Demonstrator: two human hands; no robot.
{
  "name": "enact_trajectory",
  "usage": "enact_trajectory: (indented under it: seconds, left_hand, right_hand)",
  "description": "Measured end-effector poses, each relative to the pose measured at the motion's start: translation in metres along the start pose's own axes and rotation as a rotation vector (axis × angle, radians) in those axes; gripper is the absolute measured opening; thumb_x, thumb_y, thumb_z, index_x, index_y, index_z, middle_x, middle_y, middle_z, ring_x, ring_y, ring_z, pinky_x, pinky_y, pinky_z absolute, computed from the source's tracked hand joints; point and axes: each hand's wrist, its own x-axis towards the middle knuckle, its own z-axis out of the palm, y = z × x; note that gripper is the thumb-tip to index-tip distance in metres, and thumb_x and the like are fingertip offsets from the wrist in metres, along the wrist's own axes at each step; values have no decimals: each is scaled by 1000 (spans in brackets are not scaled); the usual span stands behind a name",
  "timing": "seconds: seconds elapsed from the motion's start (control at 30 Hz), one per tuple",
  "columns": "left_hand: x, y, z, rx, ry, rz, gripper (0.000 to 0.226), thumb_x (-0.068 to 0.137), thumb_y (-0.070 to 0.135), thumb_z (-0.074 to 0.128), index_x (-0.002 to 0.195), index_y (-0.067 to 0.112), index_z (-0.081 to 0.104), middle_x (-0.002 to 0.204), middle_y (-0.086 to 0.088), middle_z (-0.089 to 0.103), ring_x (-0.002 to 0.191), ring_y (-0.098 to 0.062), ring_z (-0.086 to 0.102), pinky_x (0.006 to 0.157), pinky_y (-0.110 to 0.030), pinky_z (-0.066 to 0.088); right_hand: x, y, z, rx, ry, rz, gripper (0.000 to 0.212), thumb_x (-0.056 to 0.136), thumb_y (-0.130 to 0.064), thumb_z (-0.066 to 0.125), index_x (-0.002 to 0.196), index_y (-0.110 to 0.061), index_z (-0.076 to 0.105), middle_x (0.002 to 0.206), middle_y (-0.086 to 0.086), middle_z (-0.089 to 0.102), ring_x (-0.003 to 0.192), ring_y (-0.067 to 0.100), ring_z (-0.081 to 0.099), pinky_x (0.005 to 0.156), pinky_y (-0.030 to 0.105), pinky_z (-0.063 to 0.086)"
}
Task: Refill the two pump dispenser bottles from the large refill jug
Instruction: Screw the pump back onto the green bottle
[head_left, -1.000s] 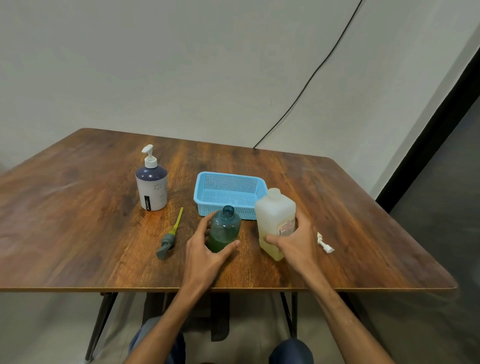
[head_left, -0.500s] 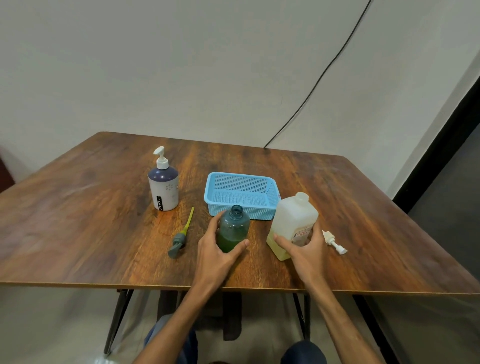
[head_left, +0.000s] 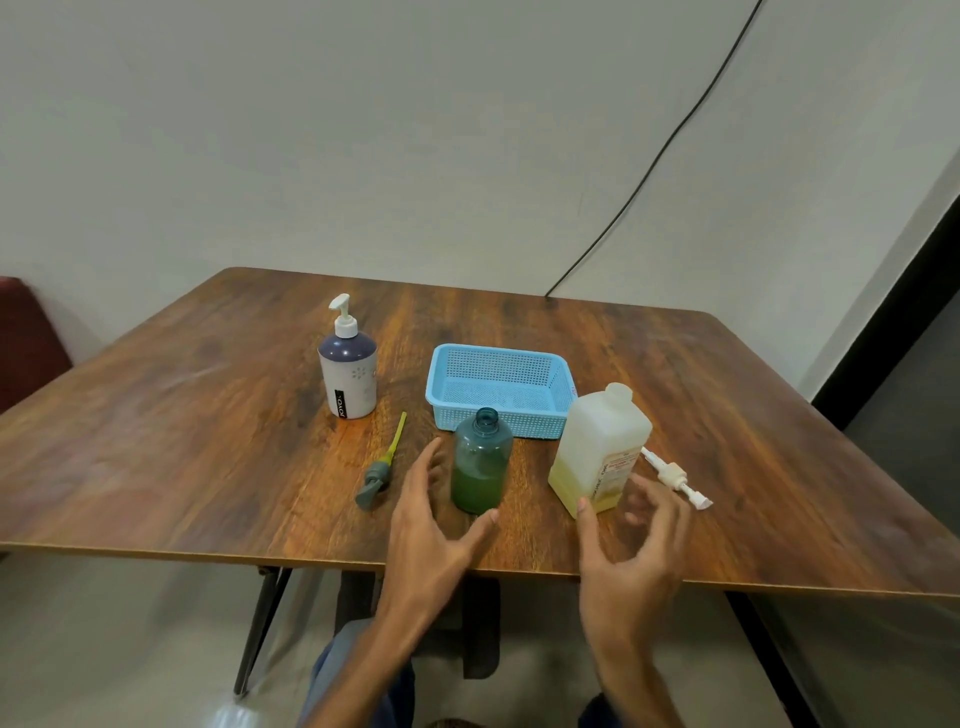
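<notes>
Head view. Plain pale wall with a black cable (head_left: 649, 171) running down it, behind a brown wooden table (head_left: 156, 441).

On the table, far left: white bottle (head_left: 349, 376) with dark shoulder, pump fitted, upright, untouched by either hand. Centre back: blue basket (head_left: 563, 402), nothing visible inside. Just in front of the basket: green bottle (head_left: 480, 462), upright, neck uncapped, green liquid filling roughly the lower third. Left of it, lying flat: grey pump (head_left: 378, 470) with yellow tube, apparently belonging to the green bottle. Right of the green bottle: jug (head_left: 597, 447), leaning a little in this view, cap off, yellowish liquid only in the lower part. Behind the jug, flat on the table: white pump (head_left: 675, 475).

Left hand (head_left: 431, 525) spread open just beside the green bottle, thumb tip near its base, grasping nothing. Right hand (head_left: 631, 540) open and slightly blurred, fingers curled loosely just in front of the jug, thumb close to its lower corner, contact uncertain, nothing held.

Progress, judged from the layout: preparation done, with the green bottle opened and the jug uncapped. Green bottle far from full, so probably no pour yet or only a partial one. Left to do: pour into the green bottle, refit its pump, then open, fill and close the white bottle.
</notes>
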Motion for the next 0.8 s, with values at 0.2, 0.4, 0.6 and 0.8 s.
enact_trajectory:
  seconds: [0.2, 0.4, 0.6, 0.8]
  left_hand:
    - [-31, -1, -32, 7, 217, 151, 66, 82, 27, 82, 141, 29, 52, 134, 18, 59, 120, -8, 61, 99, -29, 54]
    - [-15, -12, -69, 111, 367, 101, 63, 83, 23, 80, 140, 18, 54, 133, 4, 56, 114, -11, 58, 94, -41, 56]
    - [6, -23, -74, 369, 75, -66, 88, 77, 37, 87, 151, 20, 42, 140, -3, 55, 126, -22, 53, 105, -52, 47]
    - [29, -27, -72, 490, 52, -85, 54, 85, 33, 81, 132, 17, 61, 123, -5, 65, 116, -23, 59, 99, -46, 50]
  right_hand:
    - [-22, -20, 32, 138, -305, -14, 45, 84, -23, 79, 124, -25, 57, 107, -13, 57, 101, 13, 58, 79, 32, 55]
    - [-13, -19, 70, 126, -562, 215, 87, 73, -41, 86, 144, -35, 36, 139, -13, 49, 125, 7, 51, 102, 37, 50]
    - [-4, -14, 95, 136, -608, 227, 82, 67, -42, 89, 137, -31, 48, 134, -16, 58, 123, 3, 53, 106, 36, 48]
    - [-8, -10, 99, 141, -606, 212, 77, 68, -47, 87, 133, -39, 47, 129, -23, 57, 120, -4, 52, 98, 20, 44]
